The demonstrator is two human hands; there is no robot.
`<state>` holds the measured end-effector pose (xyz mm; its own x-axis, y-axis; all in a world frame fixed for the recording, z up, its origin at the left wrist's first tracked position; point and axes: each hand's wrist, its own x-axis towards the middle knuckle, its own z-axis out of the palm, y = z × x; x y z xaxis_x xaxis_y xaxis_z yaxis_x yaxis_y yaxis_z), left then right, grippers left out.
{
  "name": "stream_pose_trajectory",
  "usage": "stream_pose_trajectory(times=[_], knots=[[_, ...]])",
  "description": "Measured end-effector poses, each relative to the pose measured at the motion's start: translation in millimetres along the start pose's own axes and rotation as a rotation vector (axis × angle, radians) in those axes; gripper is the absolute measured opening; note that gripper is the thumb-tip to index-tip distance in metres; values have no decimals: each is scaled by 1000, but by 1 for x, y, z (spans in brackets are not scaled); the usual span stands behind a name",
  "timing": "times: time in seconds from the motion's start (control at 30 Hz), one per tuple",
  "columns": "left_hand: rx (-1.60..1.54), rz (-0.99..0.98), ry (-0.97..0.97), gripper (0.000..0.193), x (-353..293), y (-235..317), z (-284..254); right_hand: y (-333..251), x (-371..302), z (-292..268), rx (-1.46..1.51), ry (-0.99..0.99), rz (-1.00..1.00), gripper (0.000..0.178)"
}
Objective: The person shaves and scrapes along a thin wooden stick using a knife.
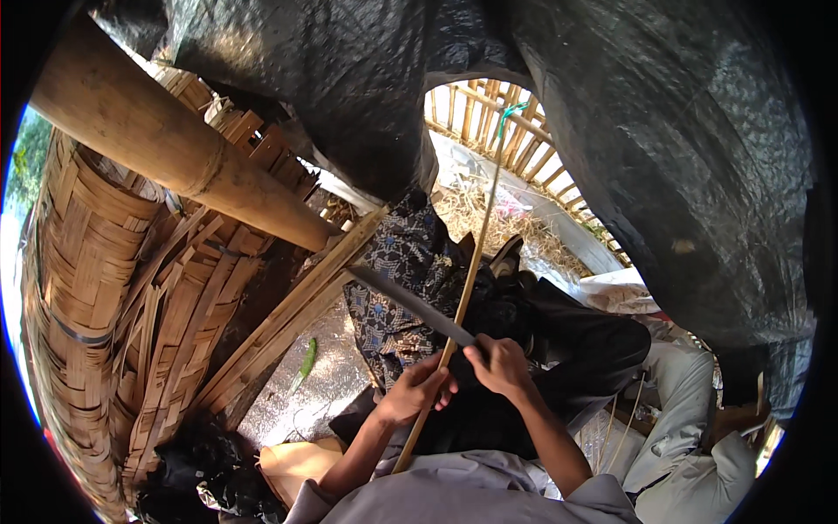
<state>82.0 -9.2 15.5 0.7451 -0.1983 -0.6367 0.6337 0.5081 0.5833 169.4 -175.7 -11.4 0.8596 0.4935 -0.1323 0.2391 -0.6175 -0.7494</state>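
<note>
A long, thin bamboo strip (479, 253) slants across my lap, from beside my body toward the gap in the dark sheeting. My left hand (414, 391) is closed around its near part, fingers wrapped over it. In my right hand (504, 367) is the handle of a large knife (403, 299), mostly hidden by my fingers. The long grey blade points to the far left and crosses the strip just beyond my left hand. Under the blade lies a dark blue patterned cloth (375, 319), by my black-trousered legs (585, 336).
Rolled woven bamboo mats (83, 253) stand at left, below a thick bamboo pole (188, 153). Split bamboo lengths (284, 314) lean beside the cloth. Black plastic sheeting (663, 148) hangs ahead and right. Beyond its gap is a bamboo slat fence (515, 131). Grey clothing (676, 419) shows at right.
</note>
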Motion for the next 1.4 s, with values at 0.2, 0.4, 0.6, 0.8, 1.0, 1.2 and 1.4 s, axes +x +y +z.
stream_pose_trajectory(times=[0.2, 0.4, 0.6, 0.8, 1.0, 1.2, 1.4], knots=[[301, 123, 360, 35, -31, -16, -8, -22, 12, 11, -293, -147, -75, 52], [203, 236, 460, 32, -3, 2, -12, -16, 10, 10, -267, -168, -32, 47], [383, 328, 514, 31, 0, 47, 2, -12, 11, -11, -114, -40, -108, 45], [370, 337, 464, 27, 35, 55, 2, -19, 36, -13, -69, 18, -93, 44], [286, 296, 362, 19, 41, 48, 7, -23, 55, -18, -319, 18, -113, 60], [106, 236, 286, 26, 48, 40, -7, -21, 66, -11, -386, 58, -138, 64], [-137, 113, 187, 25, 51, 45, -25, -26, 76, 6, -366, 4, -86, 60]])
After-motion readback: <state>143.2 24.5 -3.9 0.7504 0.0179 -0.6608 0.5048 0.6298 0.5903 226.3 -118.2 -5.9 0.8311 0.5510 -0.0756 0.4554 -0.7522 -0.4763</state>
